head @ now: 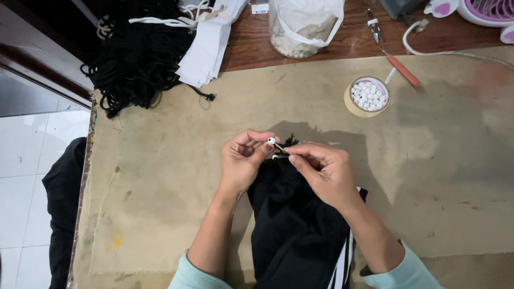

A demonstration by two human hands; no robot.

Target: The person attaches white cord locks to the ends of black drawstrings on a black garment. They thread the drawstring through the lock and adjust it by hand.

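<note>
Black garment (pixel 297 225) with white stripes lies on the worktop (pixel 160 160) in front of the person, its upper edge raised between both hands. The left hand (pixel 243 160) has its fingers closed together and pinches a small white bead (pixel 271 141) at the fingertips. The right hand (pixel 324 171) is also closed, pinching a thin stick-like tool (pixel 280 147) that points at the bead; a second white bead (pixel 274 157) shows just below, at the garment's edge. Both hands nearly touch each other above the fabric. Further back on the worktop, a roll of tape (pixel 367 97) holds many white beads inside its ring, well apart from the hands. Near it lies an orange-handled tool (pixel 402 69). A clear container with a white bag (pixel 304 24) stands at the back, and a heap of black cords (pixel 136 53) lies at the back left beside white paper strips (pixel 206 51).
</note>
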